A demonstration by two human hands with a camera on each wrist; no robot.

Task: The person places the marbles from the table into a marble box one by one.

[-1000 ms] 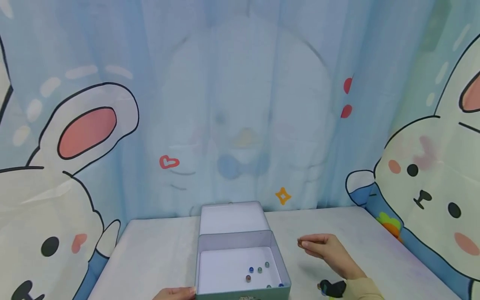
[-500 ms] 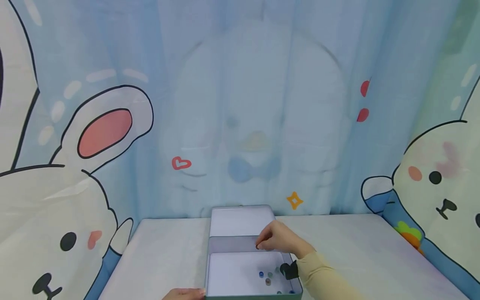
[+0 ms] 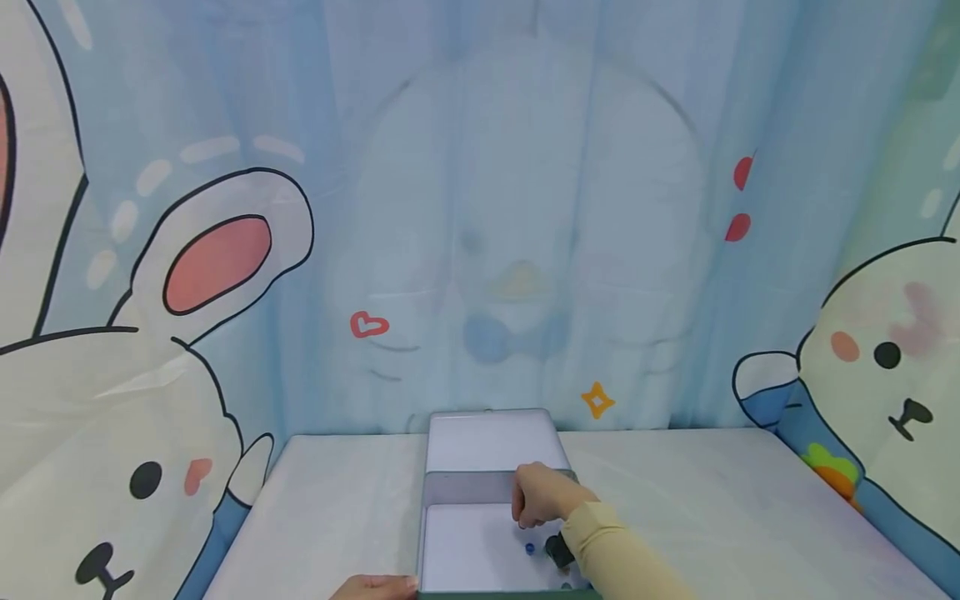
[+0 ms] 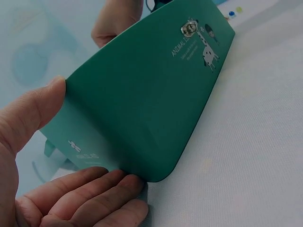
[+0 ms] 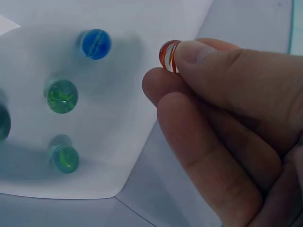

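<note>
Standing on the white cloth-covered table (image 3: 345,500), the open rectangular box (image 4: 128,106) — green and hard-walled outside, pale inside, its flat pale lid (image 3: 483,442) lying open behind — could slide or tilt if the left hand (image 3: 375,587) pushes unevenly, since I'd judge that hand to be its main steadying hold. The left hand grips the box's side near the corner, thumb on the rim, fingers bent in at the lower edge. The right hand (image 3: 543,495) hangs over the box floor, thumb and fingertips pinching a clear glass marble with orange-red swirls (image 5: 168,55); how far above the floor, I can't tell. Round and smooth, it may squirt loose if the pinch shifts; let go too high, it might bounce, or knock the round blue glass marble (image 5: 96,44) and the clear green-swirled glass marble (image 5: 62,97) into rolling.

Compared with a second ago, the box looks unmoved on the table, the left hand at the same corner. The right hand has gone from over the tabletop at the box's right to within its walls' outline — lower, too, than half a second ago. In the head view, that arm and its black wrist-worn device (image 3: 559,551) now cover most of the loose marbles; only the blue one shows plainly.
</note>
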